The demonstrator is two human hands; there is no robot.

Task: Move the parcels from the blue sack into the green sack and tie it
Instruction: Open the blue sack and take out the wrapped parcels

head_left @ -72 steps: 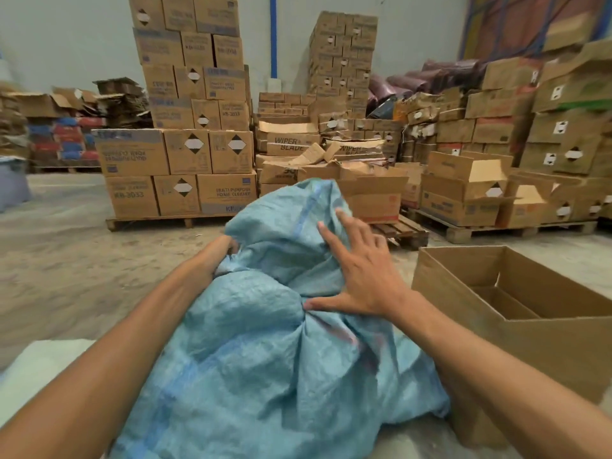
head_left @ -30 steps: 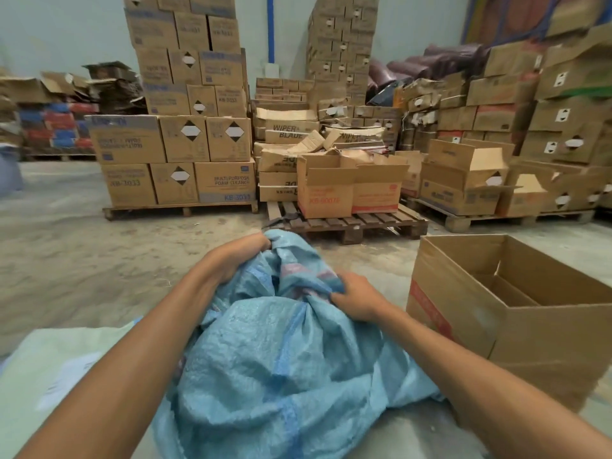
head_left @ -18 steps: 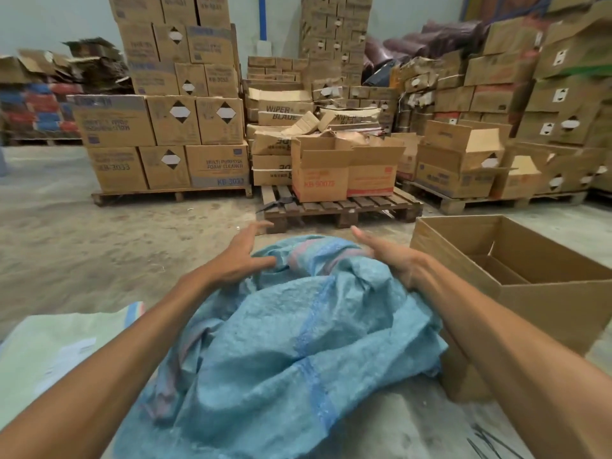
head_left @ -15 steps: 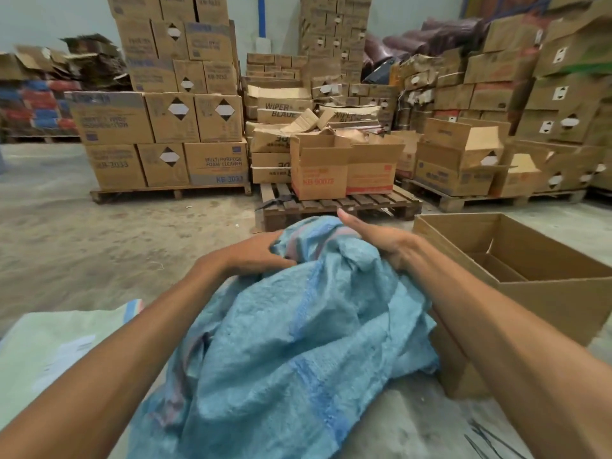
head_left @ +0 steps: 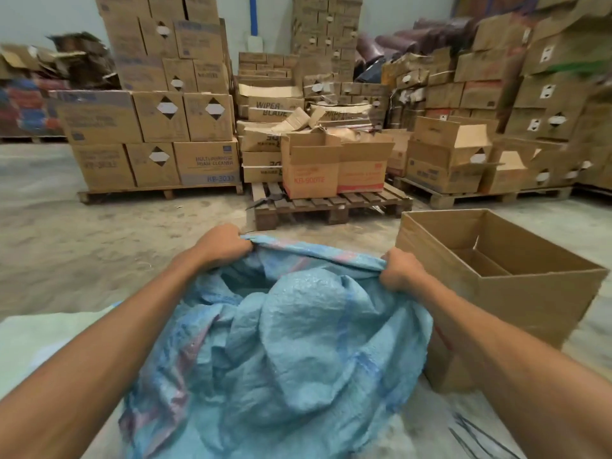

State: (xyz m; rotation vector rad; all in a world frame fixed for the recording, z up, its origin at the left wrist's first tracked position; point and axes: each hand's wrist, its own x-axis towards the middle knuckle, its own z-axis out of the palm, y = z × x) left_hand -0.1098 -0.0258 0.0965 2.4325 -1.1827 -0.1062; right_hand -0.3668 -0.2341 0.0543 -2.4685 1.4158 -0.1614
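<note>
Both fists clenched on the mouth rim of the blue sack [head_left: 298, 342]: left hand [head_left: 222, 244] at the far left of the rim, right hand [head_left: 401, 270] at the right, knuckles up, arms reaching forward, the far edge pulled taut between them. Two hands, one blue sack. Sack is on the floor directly in front, its mouth gaping; crinkled woven plastic, light blue with faded pink and darker blue stripes, the near side slumped in folds. One open cardboard box [head_left: 516, 303] touching its right side. One green sack [head_left: 43, 339], pale, lying flat at left.
</note>
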